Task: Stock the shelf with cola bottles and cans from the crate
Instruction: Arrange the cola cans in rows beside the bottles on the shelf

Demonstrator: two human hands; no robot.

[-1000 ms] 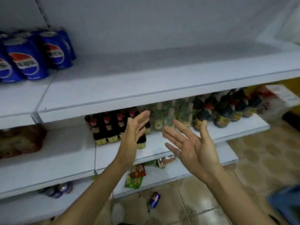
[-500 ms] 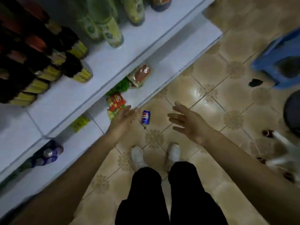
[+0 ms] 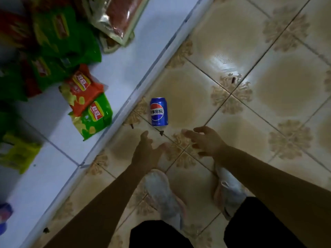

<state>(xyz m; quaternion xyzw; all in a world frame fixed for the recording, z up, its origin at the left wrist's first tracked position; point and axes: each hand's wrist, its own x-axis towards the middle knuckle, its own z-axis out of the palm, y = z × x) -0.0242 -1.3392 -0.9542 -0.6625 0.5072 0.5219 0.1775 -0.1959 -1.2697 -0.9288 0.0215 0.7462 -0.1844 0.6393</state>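
head view: pepsi can (image 3: pixel 159 111) on the tiled floor (image 3: pixel 268 83), apparently lying on its side with its long axis 12–6, just off the lip of the bottom shelf (image 3: pixel 129 65) at its 9 o'clock. crate not in frame.

step in hand, by my read: pick up the stray can. it'll roll sideways if nudged, so come down over it, wrap across the barrel from 3 and 9, don't poke an end. one hand is enough; then it goes up onto the shelf with the other cola.

left hand (image 3: pixel 146 154): at the can's 6 o'clock, near but apart, fingers (image 3: pixel 145 137) loosely spread, holding nothing.

right hand (image 3: pixel 206 142): at the can's 4–5 o'clock, fingers (image 3: pixel 189 135) spread and slightly bent, pointing toward 9–10, touching nothing.

orange chip bag (image 3: pixel 84 90) and green chip bag (image 3: pixel 95 116) sit on the shelf, clear of the reach.
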